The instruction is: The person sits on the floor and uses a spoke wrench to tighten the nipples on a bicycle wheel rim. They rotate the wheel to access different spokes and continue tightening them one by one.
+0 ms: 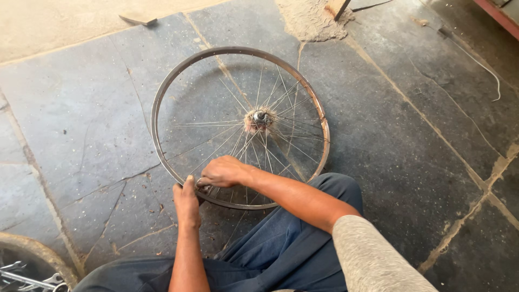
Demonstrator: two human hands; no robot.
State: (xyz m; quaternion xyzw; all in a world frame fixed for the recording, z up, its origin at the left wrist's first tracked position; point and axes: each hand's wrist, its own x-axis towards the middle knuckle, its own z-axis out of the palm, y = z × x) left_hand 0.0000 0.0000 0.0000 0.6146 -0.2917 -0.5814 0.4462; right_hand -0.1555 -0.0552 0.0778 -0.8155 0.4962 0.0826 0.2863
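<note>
Open stone floor [411, 140] surrounds the wheel rim [162, 92] on its far, left and right sides. Spokes [216, 148] obstruct passage through the rim. The person's knees [324, 189] block the near side.

A bare bicycle wheel [240, 127] lies flat on the stone floor [411, 151]. At the wheel's near rim, the left hand [186, 203] grips the rim from outside, while the right hand [223, 172] rests on the spokes [286, 121] just inside it, fingers curled.
</note>
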